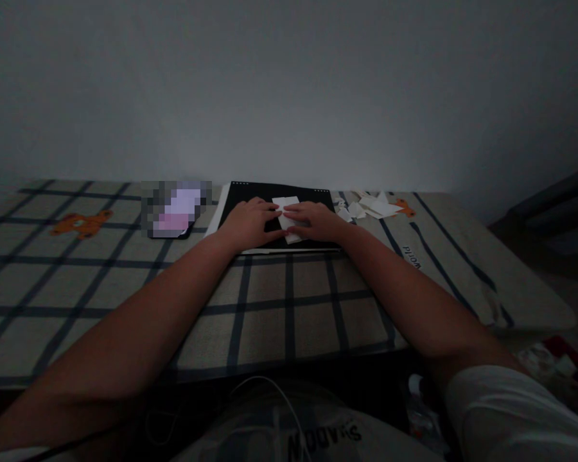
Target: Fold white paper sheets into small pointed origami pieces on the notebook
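Observation:
A small folded piece of white paper [289, 201] lies on a black folder or pad [241, 194] with rows of small holes at its top corners. My left hand [251, 224] reaches in from the left, its fingertips at the paper's left edge and its thumb apart, near the lower part. From the other side, my right hand [315, 221] rests its outstretched fingers on the paper and covers its right part. Both hands are open, palms down. Creases show on the paper, but much of it is hidden under the fingers.
Several folded white paper pieces [376, 205] lie right of the folder. A phone [178, 208], its screen blurred, is at the left. White sheets [215, 220] stick out under the folder. A checked cloth [270, 308] covers the table, which meets a grey wall [289, 90].

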The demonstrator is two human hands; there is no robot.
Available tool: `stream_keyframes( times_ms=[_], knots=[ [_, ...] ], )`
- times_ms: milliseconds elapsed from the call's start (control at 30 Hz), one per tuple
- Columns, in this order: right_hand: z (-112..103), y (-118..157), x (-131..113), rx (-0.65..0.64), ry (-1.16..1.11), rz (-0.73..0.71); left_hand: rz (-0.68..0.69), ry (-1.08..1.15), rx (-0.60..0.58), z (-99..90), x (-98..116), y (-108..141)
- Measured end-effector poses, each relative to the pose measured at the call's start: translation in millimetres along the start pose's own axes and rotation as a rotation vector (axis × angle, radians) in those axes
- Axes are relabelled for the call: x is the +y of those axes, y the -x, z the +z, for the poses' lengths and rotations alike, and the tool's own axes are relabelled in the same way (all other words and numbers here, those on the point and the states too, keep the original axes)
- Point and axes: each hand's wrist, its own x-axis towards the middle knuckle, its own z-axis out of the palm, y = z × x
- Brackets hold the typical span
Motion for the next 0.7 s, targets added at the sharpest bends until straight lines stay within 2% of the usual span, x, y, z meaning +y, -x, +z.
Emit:
stream_keyframes(
  times_ms=[233,700],
  knots=[
    [-5.3,0.9,-2.6,-0.047,-0.035,0.013,0.010,0.004,0.001,-0.1,-2.5,-1.2],
    [-7.1,1.4,-1.6,-0.074,-0.076,0.014,-0.045,-0.006,0.019,0.0,5.3,0.1]
  ],
)
